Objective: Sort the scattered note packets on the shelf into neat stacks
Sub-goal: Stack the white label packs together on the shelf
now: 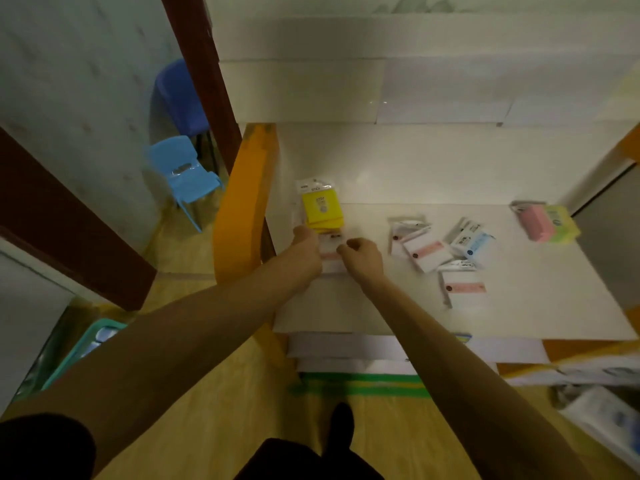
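Observation:
On the white shelf (519,306), a stack of yellow note packets (322,211) lies at the left end. Just in front of it sits a white packet with a pink band (330,254). My left hand (306,249) holds its left edge and my right hand (362,254) pinches its right edge. Several white, pink-banded and blue packets (446,252) lie scattered in the middle of the shelf. One white packet with a pink band (462,287) lies nearer the front. A pink and yellow-green pair of packets (547,223) rests at the far right.
An orange shelf post (242,216) rises just left of my left hand. Two blue plastic chairs (183,168) stand beyond it on the floor. A teal basket (86,348) sits at lower left. Lower white shelves (346,351) jut out under the front edge.

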